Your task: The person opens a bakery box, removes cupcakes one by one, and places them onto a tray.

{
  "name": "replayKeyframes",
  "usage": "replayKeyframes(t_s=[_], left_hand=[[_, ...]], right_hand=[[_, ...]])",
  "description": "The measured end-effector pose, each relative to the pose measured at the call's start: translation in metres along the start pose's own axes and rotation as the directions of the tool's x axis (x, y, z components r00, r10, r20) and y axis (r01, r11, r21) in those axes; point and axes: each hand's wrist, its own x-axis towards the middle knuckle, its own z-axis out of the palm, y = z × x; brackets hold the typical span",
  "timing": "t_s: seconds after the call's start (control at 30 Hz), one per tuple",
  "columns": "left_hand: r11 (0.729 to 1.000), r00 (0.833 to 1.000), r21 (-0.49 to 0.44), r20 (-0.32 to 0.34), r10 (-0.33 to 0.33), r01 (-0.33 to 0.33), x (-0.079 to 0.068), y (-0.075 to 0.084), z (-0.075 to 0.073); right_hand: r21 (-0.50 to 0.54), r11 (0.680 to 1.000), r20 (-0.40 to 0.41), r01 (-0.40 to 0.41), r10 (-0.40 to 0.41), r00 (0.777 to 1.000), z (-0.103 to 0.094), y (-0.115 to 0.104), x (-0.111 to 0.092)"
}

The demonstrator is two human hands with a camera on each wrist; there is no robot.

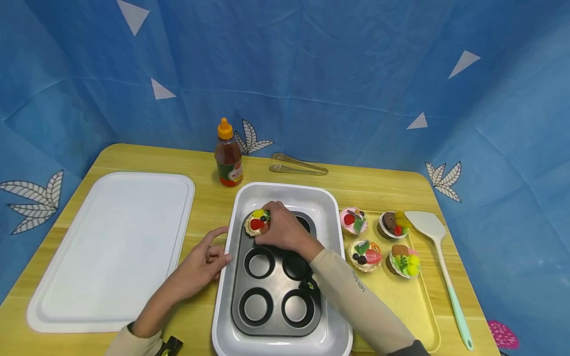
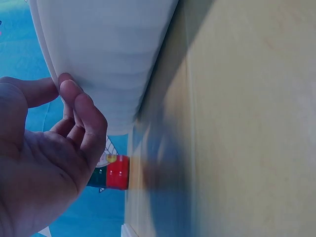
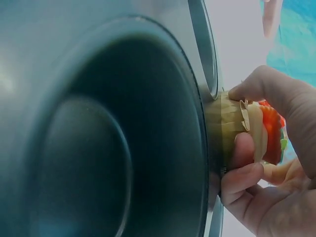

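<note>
My right hand point(image 1: 287, 227) grips a cupcake point(image 1: 255, 223) topped with cream and fruit pieces, at the far left cup of a dark muffin tin point(image 1: 277, 277). In the right wrist view, thumb and fingers pinch its pleated wrapper point(image 3: 232, 121) at the cup's rim; how deep it sits is hidden. The tin lies inside a deep white tray point(image 1: 330, 200). My left hand point(image 1: 198, 269) holds that tray's left rim, thumb and fingertips on it and the other fingers curled beneath, as the left wrist view shows.
Several decorated cupcakes, among them a strawberry one point(image 1: 365, 255), stand on a yellow tray point(image 1: 401, 306) at right. A white spatula point(image 1: 445, 257) lies beside it. Behind are a sauce bottle point(image 1: 229, 160) and metal tongs point(image 1: 298, 165). A flat white tray point(image 1: 116, 247) lies left.
</note>
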Motion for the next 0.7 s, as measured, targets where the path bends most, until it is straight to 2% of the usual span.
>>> replayKeyframes(t_s=[0.37,0.57,0.7], left_hand=[[1.0,1.0,-0.001,-0.002,-0.009,0.009,-0.0004,0.0,0.0004],[1.0,1.0,-0.001,-0.002,0.008,-0.008,-0.0002,0.0004,0.0003],[1.0,1.0,-0.003,-0.003,0.012,-0.012,0.0002,0.0002,0.0001]], right_hand=[[0.021,1.0,-0.018,-0.005,0.006,1.0,0.0009,0.0019,0.0004],[0.102,0.994,-0.029,-0.048,0.051,0.998,-0.0006,0.0036,0.0019],[0.12,0.991,-0.021,-0.052,0.055,0.998,-0.0009,0.0036,0.0024]])
